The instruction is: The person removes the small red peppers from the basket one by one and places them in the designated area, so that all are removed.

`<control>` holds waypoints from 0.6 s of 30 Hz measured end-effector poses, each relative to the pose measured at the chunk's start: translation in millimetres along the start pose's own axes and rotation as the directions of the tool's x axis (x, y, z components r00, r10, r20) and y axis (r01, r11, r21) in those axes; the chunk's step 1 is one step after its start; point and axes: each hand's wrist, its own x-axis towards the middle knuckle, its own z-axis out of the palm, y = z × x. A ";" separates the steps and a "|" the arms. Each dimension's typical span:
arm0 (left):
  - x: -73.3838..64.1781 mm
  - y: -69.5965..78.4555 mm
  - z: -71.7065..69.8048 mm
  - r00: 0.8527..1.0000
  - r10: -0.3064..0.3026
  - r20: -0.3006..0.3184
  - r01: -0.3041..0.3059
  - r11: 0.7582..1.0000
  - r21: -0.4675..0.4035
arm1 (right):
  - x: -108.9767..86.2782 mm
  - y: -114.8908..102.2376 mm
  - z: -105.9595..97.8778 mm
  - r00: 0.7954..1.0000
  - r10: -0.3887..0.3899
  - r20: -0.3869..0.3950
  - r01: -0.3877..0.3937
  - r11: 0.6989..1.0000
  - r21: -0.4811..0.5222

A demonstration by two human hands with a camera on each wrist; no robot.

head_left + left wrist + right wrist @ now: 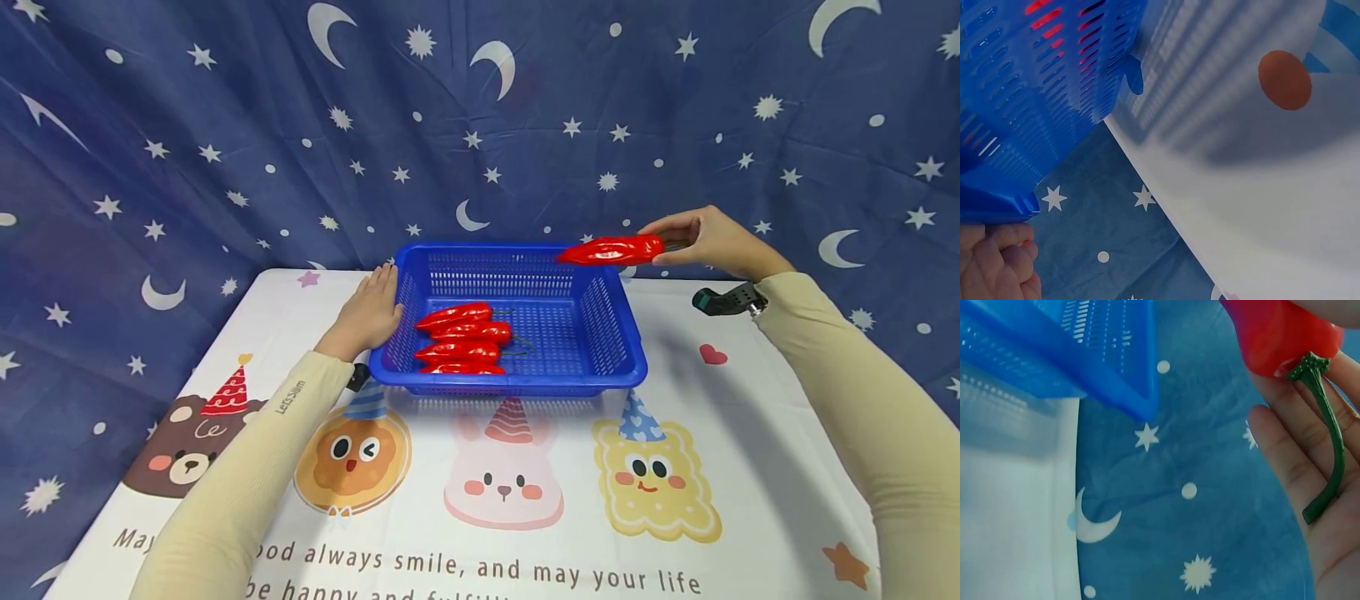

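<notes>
My right hand (708,237) pinches a red chili pepper (611,250) near its stem end, above the basket's back right corner. Its curved green stem (1329,431) lies across the palm side of the fingers in the right wrist view. A blue plastic basket (510,380) with slotted walls sits on the table. Inside, on the left, several more red chili peppers (461,352) lie side by side with stems pointing right. My left hand (371,310) rests against the basket's left rim, fingers extended. Only part of that hand shows in the left wrist view, beside the rim.
A white tablecloth (420,467) printed with cartoon faces and lettering covers the table. Behind it hangs a dark blue curtain (525,150) with moons and stars. A black strap device (727,298) is worn at the right wrist.
</notes>
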 end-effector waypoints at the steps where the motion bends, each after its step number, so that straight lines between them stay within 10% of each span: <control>1: 0.0 -0.1 -0.1 1.000 0.000 0.001 0.000 1.000 0.000 | -1.3 2.3 -1.5 1.000 0.003 -0.003 -0.003 1.000 -0.006; 18: -0.6 0.7 -0.5 1.000 0.007 -0.001 -0.007 1.000 -0.001 | -22.5 38.9 -22.5 0.990 0.136 -0.040 -0.138 0.988 -0.071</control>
